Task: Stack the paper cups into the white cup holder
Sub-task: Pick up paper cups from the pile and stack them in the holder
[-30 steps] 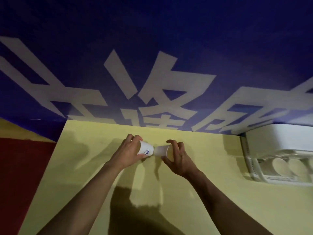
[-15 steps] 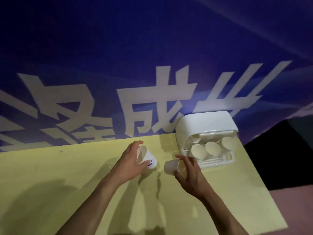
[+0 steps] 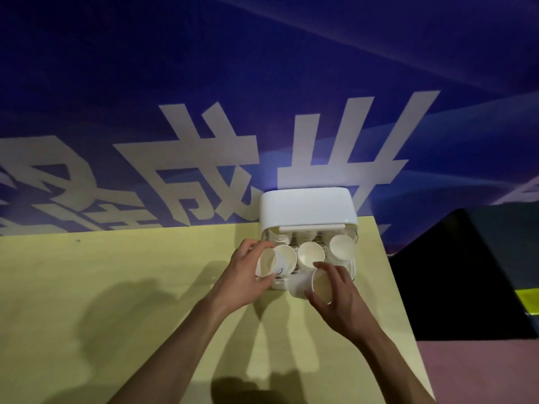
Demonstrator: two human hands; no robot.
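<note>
The white cup holder [image 3: 306, 208] stands at the back of the yellow table against the blue wall, its front open. Three white paper cups lie in its front row with mouths toward me: left [image 3: 287, 256], middle [image 3: 310, 255], right [image 3: 342, 247]. More cups sit behind them. My left hand [image 3: 243, 275] grips a paper cup [image 3: 267, 262] right at the holder's left front, against the left cup. A second paper cup [image 3: 307, 284], held sideways by my right hand [image 3: 335, 295], sits just in front of the holder.
The yellow table [image 3: 116, 287] ends at its right edge just beyond the holder. A dark object [image 3: 466, 272] and pinkish floor lie to the right. The blue banner with large pale characters [image 3: 204, 170] rises directly behind the holder.
Both hands have carried their cups to the right, from the table's middle up to the holder's front. The view has swung right, bringing the holder to the centre.
</note>
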